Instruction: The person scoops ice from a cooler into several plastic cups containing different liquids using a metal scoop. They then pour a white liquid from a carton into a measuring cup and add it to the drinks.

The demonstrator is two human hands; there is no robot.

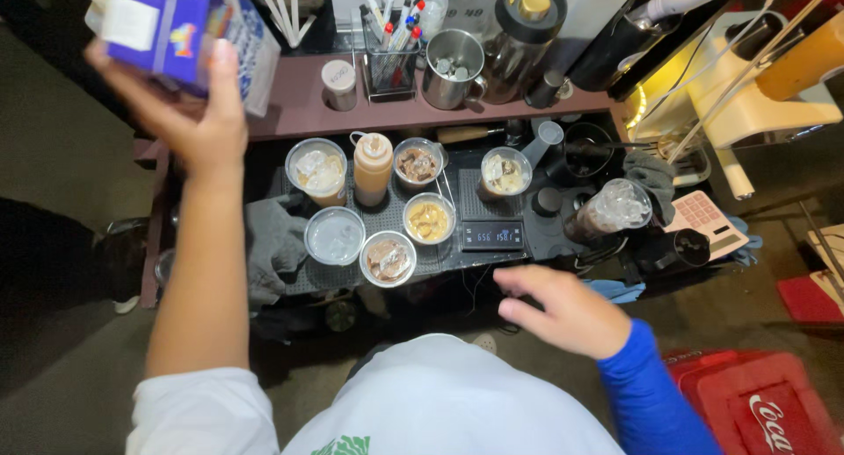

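Nearest, the right hand (563,310) is hovering loosely open and empty before the counter's (299,99) front edge, while the left hand (189,103) is gripping a blue-and-white carton (180,24) beyond its left end; likely light, crushable, best clasped around its flat sides.

A purple and white carton (176,24) is raised high at the upper left, tilted, above the end of the brown shelf. It looks slightly blurred, with a colourful print on its purple face and a white side panel.
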